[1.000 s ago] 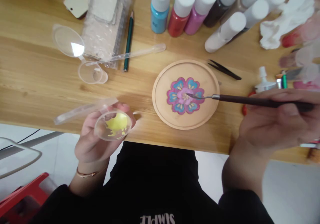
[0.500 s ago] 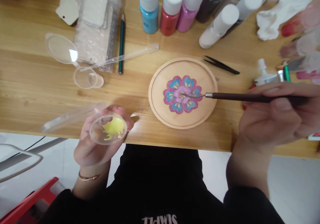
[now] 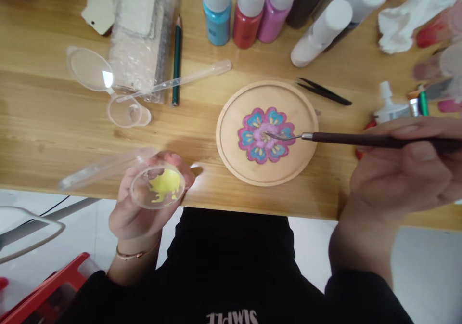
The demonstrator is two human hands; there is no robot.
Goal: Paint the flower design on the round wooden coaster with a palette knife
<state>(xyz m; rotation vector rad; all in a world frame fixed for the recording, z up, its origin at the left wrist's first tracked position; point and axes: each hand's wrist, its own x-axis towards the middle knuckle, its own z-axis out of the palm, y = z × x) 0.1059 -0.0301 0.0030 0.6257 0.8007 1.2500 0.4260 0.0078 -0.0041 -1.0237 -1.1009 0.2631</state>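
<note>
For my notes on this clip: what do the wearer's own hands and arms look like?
Both the left hand and right hand are ungloved. A thin, rose-gold-toned bracelet circles the left wrist; the right wrist shows none. Plain black sleeves end above both wrists.

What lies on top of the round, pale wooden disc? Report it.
A magenta, blue and pink flower design lies in the middle of the disc. The silver metal tip of a brown-handled tool reaches over it, hiding the narrow strip beneath.

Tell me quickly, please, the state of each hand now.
Left hand: holding a clear, round plastic cup containing yellow paint.
Right hand: holding a dark brown-handled, metal-tipped tool.
</note>
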